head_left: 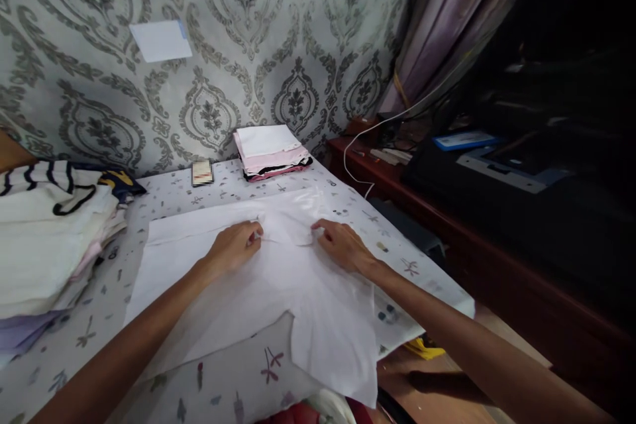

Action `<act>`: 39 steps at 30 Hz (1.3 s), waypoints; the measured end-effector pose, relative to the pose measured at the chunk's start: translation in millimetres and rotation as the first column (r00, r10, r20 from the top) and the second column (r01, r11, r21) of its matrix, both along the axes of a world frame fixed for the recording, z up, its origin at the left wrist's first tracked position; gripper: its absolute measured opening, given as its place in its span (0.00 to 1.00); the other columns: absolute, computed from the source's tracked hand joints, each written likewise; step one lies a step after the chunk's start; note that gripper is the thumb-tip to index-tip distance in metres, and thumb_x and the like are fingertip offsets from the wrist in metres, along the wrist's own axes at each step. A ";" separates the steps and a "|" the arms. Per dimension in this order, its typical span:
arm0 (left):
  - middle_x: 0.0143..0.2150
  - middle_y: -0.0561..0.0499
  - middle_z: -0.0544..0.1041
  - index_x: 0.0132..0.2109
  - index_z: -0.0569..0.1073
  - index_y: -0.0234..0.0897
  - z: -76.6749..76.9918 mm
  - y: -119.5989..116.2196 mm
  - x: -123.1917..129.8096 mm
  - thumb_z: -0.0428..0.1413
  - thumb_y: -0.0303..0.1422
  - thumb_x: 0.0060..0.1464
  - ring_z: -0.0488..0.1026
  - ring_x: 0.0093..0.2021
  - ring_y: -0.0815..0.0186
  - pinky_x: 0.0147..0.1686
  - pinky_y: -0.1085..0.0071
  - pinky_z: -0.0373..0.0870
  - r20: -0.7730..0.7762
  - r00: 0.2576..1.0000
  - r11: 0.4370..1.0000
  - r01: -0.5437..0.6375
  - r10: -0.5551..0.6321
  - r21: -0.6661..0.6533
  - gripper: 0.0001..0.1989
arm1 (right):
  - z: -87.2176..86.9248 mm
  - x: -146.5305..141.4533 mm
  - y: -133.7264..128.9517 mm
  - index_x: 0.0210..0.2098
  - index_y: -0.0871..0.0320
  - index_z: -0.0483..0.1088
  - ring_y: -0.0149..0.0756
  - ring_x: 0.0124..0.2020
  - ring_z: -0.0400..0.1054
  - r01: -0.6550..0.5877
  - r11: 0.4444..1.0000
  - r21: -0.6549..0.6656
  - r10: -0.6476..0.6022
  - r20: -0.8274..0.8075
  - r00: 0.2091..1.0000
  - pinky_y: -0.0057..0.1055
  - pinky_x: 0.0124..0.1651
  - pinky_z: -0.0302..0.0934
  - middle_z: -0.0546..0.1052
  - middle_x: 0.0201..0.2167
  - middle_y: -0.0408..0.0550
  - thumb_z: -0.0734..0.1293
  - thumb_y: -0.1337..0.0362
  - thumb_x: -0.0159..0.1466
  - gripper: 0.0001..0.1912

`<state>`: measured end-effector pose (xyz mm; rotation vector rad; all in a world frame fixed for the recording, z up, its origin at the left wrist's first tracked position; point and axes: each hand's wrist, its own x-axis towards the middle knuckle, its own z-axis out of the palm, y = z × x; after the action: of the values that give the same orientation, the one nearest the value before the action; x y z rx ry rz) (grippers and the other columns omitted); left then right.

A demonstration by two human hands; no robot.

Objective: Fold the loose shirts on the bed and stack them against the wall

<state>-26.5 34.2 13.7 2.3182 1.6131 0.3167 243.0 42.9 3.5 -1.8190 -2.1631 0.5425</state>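
Observation:
A white shirt (248,285) lies spread on the patterned bed sheet, its body toward the left and one sleeve (338,351) reaching toward me at the lower right. The far edge is partly folded over, with creases between my hands. My left hand (236,246) is closed, fingers curled and pinching the cloth near the middle of the shirt. On the other side of the creased part, my right hand (342,245) is also closed, thumb and fingertips gripping the fabric.
A folded stack of clothes (271,149) sits by the wall, with a small card-like item (202,173) to its left. A larger clothes pile (50,238) lies at the left. Beyond the bed's right edge stands a dark red wooden table (368,159); a white cable (348,152) hangs from it.

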 end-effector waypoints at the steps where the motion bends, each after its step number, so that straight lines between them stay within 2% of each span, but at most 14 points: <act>1: 0.38 0.51 0.78 0.47 0.75 0.41 -1.5 -5.0 -8.4 0.50 0.32 0.59 0.75 0.37 0.61 0.35 0.67 0.67 0.014 1.000 1.000 -0.006 0.006 -0.006 0.12 | -1.7 1.9 -2.6 0.52 0.56 0.74 0.35 0.29 0.68 0.005 1.000 -0.013 -0.005 0.032 0.999 0.29 0.34 0.53 0.76 0.26 0.42 0.60 0.70 0.62 0.21; 4: 0.40 0.51 0.77 0.48 0.74 0.41 -4.3 -16.9 -44.3 0.49 0.35 0.60 0.74 0.37 0.62 0.38 0.66 0.68 0.011 0.994 0.993 -0.106 0.105 0.061 0.12 | -5.0 -0.4 -5.7 0.56 0.55 0.71 0.37 0.33 0.70 -0.023 0.997 0.074 0.015 0.106 0.994 0.29 0.34 0.55 0.77 0.30 0.44 0.60 0.67 0.65 0.21; 7: 0.46 0.47 0.76 0.49 0.73 0.41 -5.4 -24.1 -88.1 0.49 0.34 0.60 0.73 0.47 0.57 0.46 0.63 0.69 -0.111 0.962 0.956 -0.227 0.250 0.185 0.13 | -7.1 -17.5 -2.9 0.55 0.55 0.71 0.41 0.44 0.71 -0.277 0.933 0.232 0.228 0.215 0.950 0.32 0.42 0.60 0.78 0.43 0.50 0.62 0.64 0.65 0.20; 9: 0.49 0.45 0.75 0.49 0.73 0.40 -5.7 -26.7 -114.6 0.50 0.32 0.58 0.70 0.52 0.54 0.50 0.61 0.69 -0.235 0.918 0.934 -0.265 0.320 0.238 0.13 | -8.6 -33.5 1.4 0.53 0.55 0.72 0.44 0.49 0.68 -0.438 0.864 0.248 0.352 0.325 0.878 0.35 0.48 0.61 0.76 0.49 0.53 0.64 0.66 0.63 0.19; 11: 0.49 0.43 0.75 0.49 0.73 0.39 -5.3 -27.7 -135.3 0.49 0.30 0.58 0.70 0.52 0.53 0.52 0.59 0.68 -0.332 0.870 0.924 -0.294 0.365 0.245 0.13 | -10.0 -48.0 6.9 0.52 0.55 0.72 0.45 0.48 0.69 -0.489 0.845 0.217 0.372 0.419 0.829 0.38 0.49 0.60 0.77 0.47 0.54 0.63 0.70 0.63 0.18; 14: 0.48 0.43 0.77 0.47 0.74 0.40 -3.3 -26.3 -153.6 0.47 0.27 0.59 0.71 0.52 0.54 0.51 0.59 0.69 -0.401 0.825 0.916 -0.331 0.397 0.226 0.14 | -10.1 -61.6 15.9 0.46 0.56 0.74 0.45 0.44 0.71 -0.470 0.864 0.182 0.323 0.515 0.794 0.37 0.45 0.60 0.78 0.41 0.54 0.59 0.76 0.64 0.17; 17: 0.48 0.43 0.78 0.45 0.75 0.40 1.2 -22.0 -161.0 0.45 0.25 0.61 0.72 0.52 0.54 0.45 0.62 0.70 -0.437 0.808 0.918 -0.338 0.396 0.208 0.15 | -6.4 -64.3 24.7 0.40 0.57 0.75 0.44 0.44 0.72 -0.448 0.880 0.158 0.301 0.544 0.783 0.35 0.41 0.60 0.79 0.40 0.55 0.58 0.77 0.64 0.16; 20: 0.48 0.42 0.78 0.45 0.75 0.38 7.9 -19.3 -165.7 0.43 0.24 0.62 0.73 0.51 0.54 0.43 0.62 0.69 -0.435 0.805 0.915 -0.339 0.403 0.221 0.16 | 2.0 -58.5 31.9 0.42 0.56 0.75 0.42 0.44 0.73 -0.395 0.891 0.222 0.250 0.487 0.837 0.33 0.39 0.60 0.80 0.42 0.52 0.58 0.75 0.65 0.16; 25: 0.49 0.43 0.78 0.47 0.76 0.40 13.9 -27.1 -172.6 0.43 0.26 0.64 0.73 0.52 0.53 0.42 0.62 0.69 -0.376 0.821 0.894 -0.326 0.429 0.308 0.17 | 12.1 -43.0 32.9 0.43 0.54 0.76 0.39 0.43 0.72 -0.382 0.848 0.366 0.239 0.380 0.894 0.31 0.40 0.60 0.79 0.43 0.49 0.58 0.73 0.63 0.17; 27: 0.47 0.44 0.79 0.45 0.76 0.40 10.0 -32.2 -173.4 0.43 0.26 0.63 0.73 0.52 0.54 0.42 0.63 0.69 -0.392 0.826 0.907 -0.307 0.405 0.289 0.16 | 8.9 -38.8 29.5 0.42 0.54 0.76 0.40 0.43 0.72 -0.422 0.841 0.339 0.282 0.391 0.876 0.32 0.41 0.61 0.78 0.43 0.50 0.58 0.73 0.62 0.17; 30: 0.46 0.44 0.79 0.43 0.76 0.39 0.6 -38.0 -173.7 0.44 0.26 0.63 0.73 0.51 0.55 0.44 0.63 0.69 -0.402 0.838 0.926 -0.297 0.369 0.231 0.16 | 1.2 -34.0 24.7 0.39 0.55 0.76 0.41 0.43 0.71 -0.480 0.852 0.208 0.360 0.431 0.827 0.33 0.43 0.61 0.78 0.41 0.51 0.60 0.75 0.60 0.16; 33: 0.48 0.44 0.78 0.44 0.76 0.39 -6.0 -40.8 -174.6 0.44 0.27 0.63 0.72 0.52 0.56 0.46 0.63 0.69 -0.373 0.844 0.921 -0.321 0.384 0.221 0.16 | 0.9 -35.4 22.2 0.41 0.56 0.75 0.44 0.44 0.71 -0.516 0.840 0.167 0.406 0.436 0.803 0.38 0.46 0.62 0.77 0.41 0.53 0.63 0.70 0.61 0.12; 36: 0.47 0.45 0.78 0.45 0.76 0.39 -7.5 -41.6 -174.9 0.44 0.27 0.62 0.73 0.52 0.56 0.45 0.63 0.69 -0.341 0.843 0.906 -0.353 0.417 0.234 0.16 | 7.7 -61.4 19.0 0.47 0.58 0.74 0.47 0.47 0.69 -0.573 0.782 0.245 0.475 0.360 0.803 0.43 0.51 0.61 0.76 0.45 0.55 0.64 0.62 0.65 0.13; 39: 0.47 0.45 0.78 0.45 0.76 0.39 -6.7 -40.4 -172.1 0.44 0.27 0.62 0.73 0.52 0.55 0.43 0.63 0.70 -0.312 0.831 0.884 -0.397 0.460 0.246 0.16 | 8.3 -125.3 12.2 0.52 0.59 0.72 0.47 0.50 0.68 -0.677 0.694 0.246 0.619 0.277 0.735 0.42 0.54 0.60 0.76 0.48 0.56 0.65 0.58 0.67 0.17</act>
<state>-198.6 -6.2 7.0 2.2003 2.3906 0.1249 117.7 55.1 11.7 -0.9036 -2.8071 0.1141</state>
